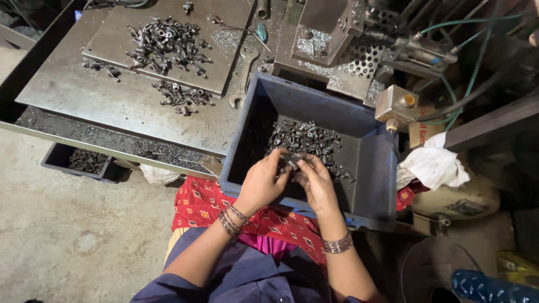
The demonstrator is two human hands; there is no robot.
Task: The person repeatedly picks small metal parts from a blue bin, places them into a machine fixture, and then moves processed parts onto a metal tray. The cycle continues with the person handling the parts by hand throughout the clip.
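A dark blue plastic crate (376,168) rests on my lap, with a heap of small dark metal fittings (306,140) in it. Both hands are inside the crate at its near side. My left hand (263,182) and my right hand (317,182) meet at the fingertips, pinching a few of the small metal fittings (293,161) between them. Bangles sit on both wrists.
A steel work table (129,106) lies to the left, bearing a raised plate (224,56) with a pile of the same fittings (165,45), a smaller pile (181,95) and a spanner (244,76). A press machine (331,33) with green hoses stands behind the crate. A white rag (432,165) lies at right.
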